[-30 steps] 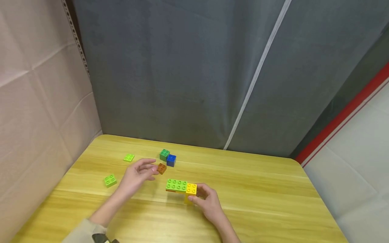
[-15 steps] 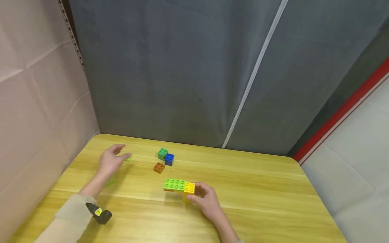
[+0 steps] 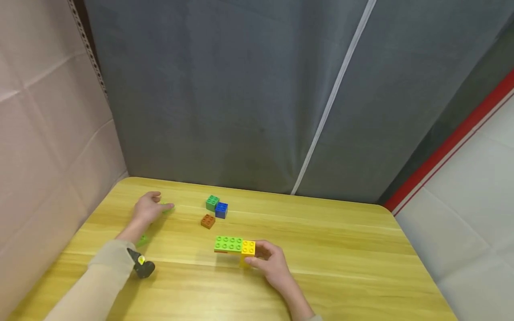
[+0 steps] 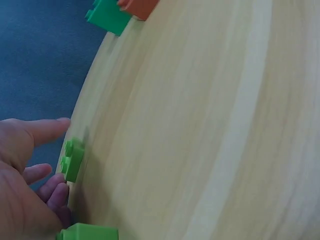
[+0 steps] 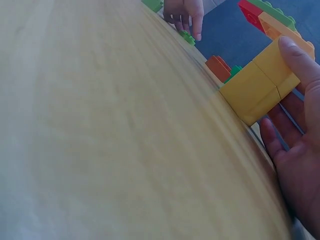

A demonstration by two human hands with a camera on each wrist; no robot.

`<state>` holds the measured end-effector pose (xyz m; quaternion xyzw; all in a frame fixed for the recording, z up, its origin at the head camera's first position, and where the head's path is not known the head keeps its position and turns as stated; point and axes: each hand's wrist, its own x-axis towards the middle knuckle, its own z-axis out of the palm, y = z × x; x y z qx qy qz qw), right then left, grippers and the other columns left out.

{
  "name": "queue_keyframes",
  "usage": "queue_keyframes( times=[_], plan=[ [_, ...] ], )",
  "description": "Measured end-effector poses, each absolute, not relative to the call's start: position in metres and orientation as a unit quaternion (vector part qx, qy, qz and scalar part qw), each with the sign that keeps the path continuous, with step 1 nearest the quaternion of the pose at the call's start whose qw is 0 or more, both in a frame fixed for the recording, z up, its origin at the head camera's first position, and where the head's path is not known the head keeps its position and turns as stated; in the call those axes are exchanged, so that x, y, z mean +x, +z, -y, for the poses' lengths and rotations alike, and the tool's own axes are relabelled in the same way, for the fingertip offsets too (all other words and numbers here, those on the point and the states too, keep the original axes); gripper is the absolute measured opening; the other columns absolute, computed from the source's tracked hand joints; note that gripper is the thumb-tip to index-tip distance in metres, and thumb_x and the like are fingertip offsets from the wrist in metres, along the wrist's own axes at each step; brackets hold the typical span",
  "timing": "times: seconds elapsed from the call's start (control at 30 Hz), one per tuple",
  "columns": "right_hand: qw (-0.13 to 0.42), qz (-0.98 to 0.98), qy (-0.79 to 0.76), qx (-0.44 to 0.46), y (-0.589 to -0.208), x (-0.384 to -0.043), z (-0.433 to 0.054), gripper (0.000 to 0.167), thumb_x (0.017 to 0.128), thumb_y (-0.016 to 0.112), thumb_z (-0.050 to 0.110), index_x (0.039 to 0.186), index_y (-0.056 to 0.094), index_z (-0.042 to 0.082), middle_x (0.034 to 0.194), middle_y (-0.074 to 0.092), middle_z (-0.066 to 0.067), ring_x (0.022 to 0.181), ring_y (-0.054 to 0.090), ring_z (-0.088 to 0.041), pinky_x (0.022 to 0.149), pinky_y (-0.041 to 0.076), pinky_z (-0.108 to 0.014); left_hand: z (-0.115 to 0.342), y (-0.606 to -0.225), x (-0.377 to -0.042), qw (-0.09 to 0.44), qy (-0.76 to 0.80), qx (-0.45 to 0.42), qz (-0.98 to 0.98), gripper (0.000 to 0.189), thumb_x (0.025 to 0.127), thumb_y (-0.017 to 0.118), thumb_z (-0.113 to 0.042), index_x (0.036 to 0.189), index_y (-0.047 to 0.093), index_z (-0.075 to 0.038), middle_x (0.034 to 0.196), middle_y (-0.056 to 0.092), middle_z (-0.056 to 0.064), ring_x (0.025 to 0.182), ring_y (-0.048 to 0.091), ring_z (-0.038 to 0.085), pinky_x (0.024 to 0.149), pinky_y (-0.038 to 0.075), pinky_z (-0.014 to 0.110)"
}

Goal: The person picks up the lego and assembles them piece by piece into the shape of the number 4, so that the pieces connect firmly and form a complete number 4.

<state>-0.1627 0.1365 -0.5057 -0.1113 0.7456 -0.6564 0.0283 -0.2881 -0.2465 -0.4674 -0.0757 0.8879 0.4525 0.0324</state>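
At the table's far left, my left hand point(image 3: 147, 210) reaches around a flat light green brick point(image 4: 73, 161). In the left wrist view its thumb is apart from the brick and the other fingertips are close beside it; whether they touch I cannot tell. My right hand point(image 3: 275, 268) grips the yellow bricks point(image 5: 257, 82) of a built piece, thumb on one side and fingers on the other. From the top of these yellow bricks, a long light green brick point(image 3: 228, 243) juts out leftward, with red and orange layers under it in the right wrist view.
A dark green brick point(image 3: 212, 203), a blue brick point(image 3: 221, 210) and a brown-orange brick point(image 3: 208, 221) stand close together beyond the built piece. Another light green brick point(image 3: 142, 240) lies partly hidden by the left forearm. A grey curtain point(image 3: 225, 111) hangs behind the table point(image 3: 341, 249).
My left hand has moved left from beside the brown-orange brick to the flat light green one, then lowered around it. My right hand still holds the built piece in about the same place.
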Motion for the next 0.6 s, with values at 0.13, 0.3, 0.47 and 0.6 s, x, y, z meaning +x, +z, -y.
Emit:
queue_keyframes(
  times=[0.13,0.3,0.47,0.6],
  plan=[
    [0.031,-0.743,-0.660,-0.111,-0.505,-0.162,-0.136,0.037,0.085,0.083,0.008,0.120,0.071,0.001,0.113,0.073,-0.012,0.102,0.068,-0.023,0.091,0.053,-0.030,0.240,-0.468,-0.286,0.001,0.406,-0.082,-0.910,0.071,0.089,0.075,-0.019,0.146,0.043,0.010,0.144,0.049,0.033,0.126,0.046,0.054,0.100,0.033,0.067],
    [0.037,-0.743,-0.659,-0.107,-0.505,-0.160,-0.136,0.038,0.086,0.083,0.009,0.121,0.071,0.001,0.114,0.073,-0.012,0.104,0.068,-0.024,0.092,0.053,-0.030,0.234,-0.469,-0.283,-0.026,0.384,-0.092,-0.918,0.061,0.089,0.074,-0.014,0.141,0.049,0.009,0.141,0.054,0.030,0.123,0.049,0.052,0.096,0.030,0.069],
    [0.038,-0.742,-0.660,-0.107,-0.503,-0.160,-0.137,0.038,0.086,0.083,0.008,0.121,0.071,0.000,0.114,0.073,-0.012,0.104,0.068,-0.024,0.092,0.053,-0.030,0.232,-0.470,-0.280,-0.037,0.380,-0.093,-0.920,0.058,0.088,0.075,-0.012,0.137,0.053,0.009,0.137,0.057,0.030,0.120,0.050,0.052,0.094,0.031,0.068],
    [0.033,-0.741,-0.662,-0.109,-0.503,-0.161,-0.138,0.037,0.086,0.083,0.007,0.121,0.071,-0.001,0.113,0.073,-0.013,0.104,0.068,-0.023,0.092,0.054,-0.030,0.233,-0.471,-0.279,-0.040,0.382,-0.080,-0.920,0.051,0.089,0.075,-0.010,0.132,0.058,0.009,0.130,0.061,0.031,0.116,0.053,0.052,0.092,0.034,0.065]
  ],
)
